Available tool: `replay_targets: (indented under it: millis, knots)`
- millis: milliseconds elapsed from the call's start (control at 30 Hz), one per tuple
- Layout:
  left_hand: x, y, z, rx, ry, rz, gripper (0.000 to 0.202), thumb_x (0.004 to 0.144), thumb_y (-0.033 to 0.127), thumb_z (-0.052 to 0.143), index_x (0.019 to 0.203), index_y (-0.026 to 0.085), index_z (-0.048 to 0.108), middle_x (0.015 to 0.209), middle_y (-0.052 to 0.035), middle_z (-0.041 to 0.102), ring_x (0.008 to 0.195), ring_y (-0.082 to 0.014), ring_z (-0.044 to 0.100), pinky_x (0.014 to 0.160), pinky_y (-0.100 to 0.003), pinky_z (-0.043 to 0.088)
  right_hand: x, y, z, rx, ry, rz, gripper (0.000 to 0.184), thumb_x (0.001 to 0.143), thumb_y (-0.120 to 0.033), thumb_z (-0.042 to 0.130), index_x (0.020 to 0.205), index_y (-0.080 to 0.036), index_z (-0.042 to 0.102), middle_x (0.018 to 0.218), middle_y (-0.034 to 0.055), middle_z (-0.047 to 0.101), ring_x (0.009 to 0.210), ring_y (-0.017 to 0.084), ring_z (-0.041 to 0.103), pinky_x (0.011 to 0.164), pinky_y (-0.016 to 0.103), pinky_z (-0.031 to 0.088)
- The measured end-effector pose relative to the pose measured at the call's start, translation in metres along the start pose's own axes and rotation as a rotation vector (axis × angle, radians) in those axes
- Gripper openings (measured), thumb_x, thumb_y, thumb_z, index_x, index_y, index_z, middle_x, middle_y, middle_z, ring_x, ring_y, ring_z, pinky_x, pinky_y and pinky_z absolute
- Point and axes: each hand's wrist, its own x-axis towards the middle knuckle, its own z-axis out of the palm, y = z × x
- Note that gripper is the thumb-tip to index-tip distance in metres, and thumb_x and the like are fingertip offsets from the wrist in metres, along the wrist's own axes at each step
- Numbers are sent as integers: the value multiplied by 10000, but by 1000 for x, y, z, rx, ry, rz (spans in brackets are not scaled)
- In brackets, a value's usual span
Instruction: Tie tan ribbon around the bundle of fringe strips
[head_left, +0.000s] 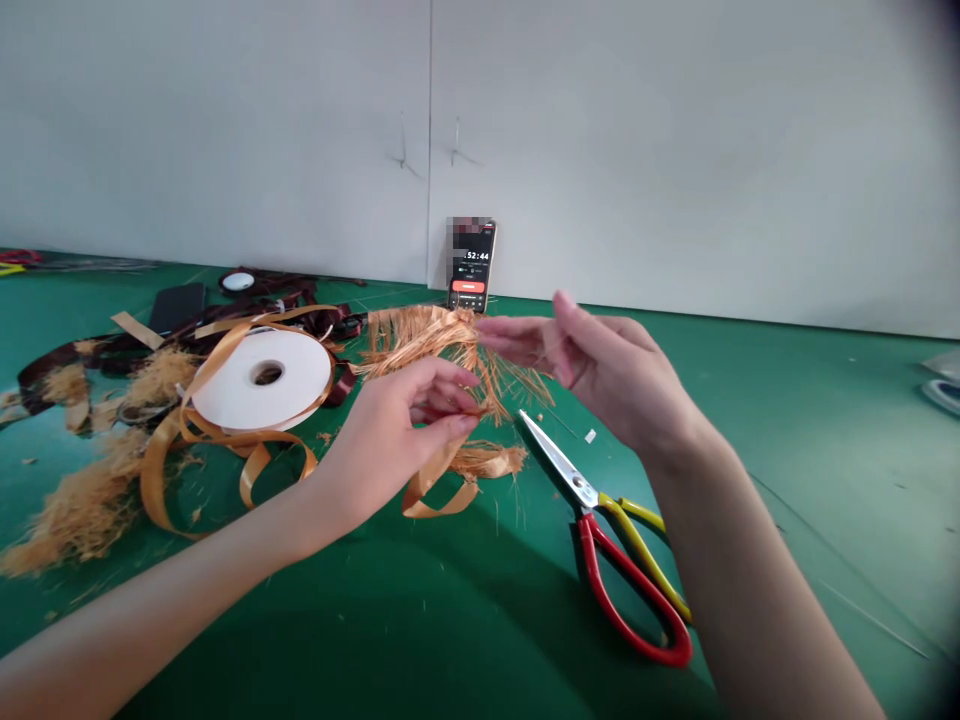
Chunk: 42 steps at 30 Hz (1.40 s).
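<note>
My left hand (409, 420) is closed, its thumb and fingertips pinching a golden-orange ribbon (437, 485). A loop of that ribbon hangs below the fingers. Just beyond, a frayed stretch of orange ribbon (420, 335) spreads its loose threads across the table. My right hand (600, 370) is open, thumb raised and fingers stretched left, with the fingertips close to the frayed threads; whether they touch is unclear. Under and left of my right forearm lie scissors (577, 485) with one red and one yellow handle, blades pointing away from me.
A white ribbon spool (262, 380) lies left among orange loops and dark brown ribbon (60, 365). Clumps of orange thread (82, 500) sit nearby. A phone (472, 265) showing a timer leans against the white wall (645, 150). The tabletop (315, 640) is green.
</note>
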Motion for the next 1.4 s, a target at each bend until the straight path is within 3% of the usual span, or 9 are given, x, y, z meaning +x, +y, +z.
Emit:
replay_targets:
  millis: [167, 400, 667, 867, 967, 1067, 1167, 1267, 1400]
  knots:
    - [-1, 6, -3, 13, -1, 45, 229, 768, 113, 707, 976, 168, 629, 828, 15, 727, 808, -99, 703, 764, -177, 571, 1, -2, -4, 204, -63, 151, 552, 941, -596, 357, 630, -204, 591, 669, 12, 661, 381, 58, 367, 468, 265, 385]
    - [-2, 6, -4, 156, -57, 125, 194, 790, 78, 688, 958, 168, 654, 809, 23, 745, 779, -88, 711, 757, -152, 571, -4, -6, 8, -301, -88, 374, 657, 868, -713, 362, 734, -149, 671, 596, 36, 635, 465, 72, 350, 464, 253, 301]
    - [1, 8, -19, 318, 62, 236, 184, 786, 70, 695, 932, 180, 668, 788, 44, 736, 741, -72, 703, 738, -129, 560, -5, -13, -1, -355, -82, 399, 679, 858, -729, 355, 615, -153, 619, 472, -58, 348, 450, 62, 335, 475, 246, 281]
    - [4, 11, -25, 266, 165, 182, 188, 760, 99, 726, 921, 183, 673, 783, 29, 733, 731, -109, 705, 712, -185, 582, -9, -16, -23, -114, -448, 261, 650, 933, -615, 359, 672, -168, 753, 444, -65, 225, 419, 69, 245, 391, 238, 193]
    - [2, 14, -22, 221, 99, 133, 192, 770, 115, 719, 937, 195, 671, 801, 23, 741, 751, -125, 715, 718, -200, 589, -10, -14, -19, 141, -440, 150, 418, 943, -486, 444, 968, -227, 771, 467, -45, 471, 370, 50, 283, 350, 205, 228]
    - [-1, 16, -19, 214, 71, 147, 190, 773, 118, 712, 935, 207, 669, 806, 26, 741, 762, -129, 716, 736, -204, 592, -6, -8, -10, 259, -261, 64, 344, 903, -261, 494, 1200, -268, 668, 991, 11, 746, 550, 75, 612, 561, 224, 514]
    - [-4, 18, -17, 220, 67, 161, 180, 764, 122, 718, 913, 210, 667, 785, 26, 741, 755, -138, 716, 734, -220, 599, 0, 3, -5, 78, -100, -68, 501, 795, -111, 557, 1277, -237, 600, 1423, 32, 544, 1164, 207, 626, 1015, 372, 478]
    - [-5, 18, -15, 215, 56, 158, 172, 771, 124, 708, 915, 209, 667, 791, 21, 744, 769, -138, 717, 739, -220, 599, 4, 16, -2, -358, 58, -208, 462, 744, -145, 676, 1203, -194, 645, 1492, 76, 452, 1366, 243, 432, 1146, 419, 337]
    - [-4, 16, -15, 219, 53, 154, 173, 783, 132, 698, 936, 205, 663, 809, 15, 742, 786, -137, 716, 760, -224, 595, 7, 21, 2, -607, 203, -248, 171, 836, -309, 658, 728, -178, 672, 1408, 141, 543, 1312, 252, 502, 1134, 398, 332]
